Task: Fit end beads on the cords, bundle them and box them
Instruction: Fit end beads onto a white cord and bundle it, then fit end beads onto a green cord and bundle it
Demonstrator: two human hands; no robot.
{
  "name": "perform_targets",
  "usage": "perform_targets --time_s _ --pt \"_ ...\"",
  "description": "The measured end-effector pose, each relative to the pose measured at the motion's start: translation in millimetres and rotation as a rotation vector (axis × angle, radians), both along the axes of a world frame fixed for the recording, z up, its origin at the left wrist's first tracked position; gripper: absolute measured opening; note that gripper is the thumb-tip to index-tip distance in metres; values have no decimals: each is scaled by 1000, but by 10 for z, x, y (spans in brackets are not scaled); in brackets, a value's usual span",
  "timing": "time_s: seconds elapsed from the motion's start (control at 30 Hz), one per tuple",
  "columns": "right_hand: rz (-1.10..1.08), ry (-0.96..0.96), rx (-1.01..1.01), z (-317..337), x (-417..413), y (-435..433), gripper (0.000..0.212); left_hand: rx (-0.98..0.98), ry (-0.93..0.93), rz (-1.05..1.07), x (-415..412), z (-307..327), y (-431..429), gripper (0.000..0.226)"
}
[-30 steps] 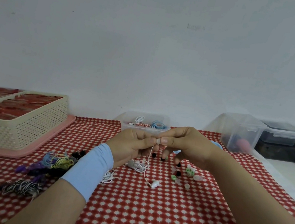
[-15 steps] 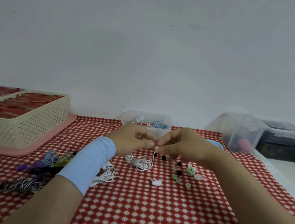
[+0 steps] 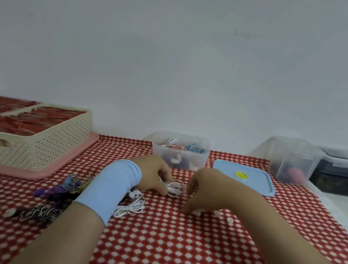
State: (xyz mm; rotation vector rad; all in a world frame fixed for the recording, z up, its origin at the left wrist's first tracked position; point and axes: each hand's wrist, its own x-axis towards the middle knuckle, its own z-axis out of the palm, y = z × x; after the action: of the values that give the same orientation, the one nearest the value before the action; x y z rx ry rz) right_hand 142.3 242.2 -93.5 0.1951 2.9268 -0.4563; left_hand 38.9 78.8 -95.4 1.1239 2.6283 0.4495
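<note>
- Left hand (image 3: 154,174), pale blue fabric sleeve (image 3: 110,188) on the wrist, sits at centre frame, low on the red-and-white checked tablecloth (image 3: 172,246).
- Its fingers are curled round a small coil of white cord (image 3: 174,187); the coil sticks out to the right of the fist, just above the cloth.
- Right hand (image 3: 203,188) is just right of the coil, fingers bent down with tips at the cloth. Cannot tell whether it pinches the cord or a bead; the grip is hidden under the hand.
- A small white bead (image 3: 229,220) lies on the cloth right of the right hand.
- Clear plastic box (image 3: 200,159) stands behind the hands, lid off, with red-white and blue cord bundles inside.
- Its flat blue lid with a yellow disc (image 3: 251,184) lies just right of the box.
- A loose white cord bundle (image 3: 133,206) lies beside the left wrist.
- Purple, blue and yellow cords in a heap (image 3: 62,189) and a black-and-white striped cord (image 3: 39,213) sit at lower left.
- Cream perforated basket (image 3: 27,148) on a pink tray (image 3: 57,174) stands at mid left.
- Two lidded plastic containers (image 3: 294,161) stand at mid right.
</note>
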Motion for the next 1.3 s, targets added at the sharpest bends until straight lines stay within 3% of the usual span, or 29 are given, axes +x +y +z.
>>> perform_targets --time_s 0.07,0.2,0.4,0.5,0.6,0.93,1.1,1.2,1.3 --pt "-11 9 24 -22 -22 14 21 27 -9 -1 -10 21 -40 32" --pt "-20 58 9 28 -5 83 16 112 -11 -2 -31 81 -71 30" --pt "-158 364 -269 209 -121 193 20 373 49 70 -140 273 -49 25" --pt "-187 499 -265 378 -327 250 3 427 117 119 -350 465 14 28" --pt "-181 566 -219 548 -628 315 4 456 168 182 -573 605 119 27" --pt "-129 366 57 324 -1455 425 15 143 190 237 -955 328 398 20" --pt "-86 372 30 220 -1455 420 21 204 254 188 -989 264 364 13" --pt "-29 287 114 185 -1398 341 23 123 206 141 -945 220 315 16" --pt "-23 252 183 220 -1354 286 28 175 222 129 -893 235 199 20"
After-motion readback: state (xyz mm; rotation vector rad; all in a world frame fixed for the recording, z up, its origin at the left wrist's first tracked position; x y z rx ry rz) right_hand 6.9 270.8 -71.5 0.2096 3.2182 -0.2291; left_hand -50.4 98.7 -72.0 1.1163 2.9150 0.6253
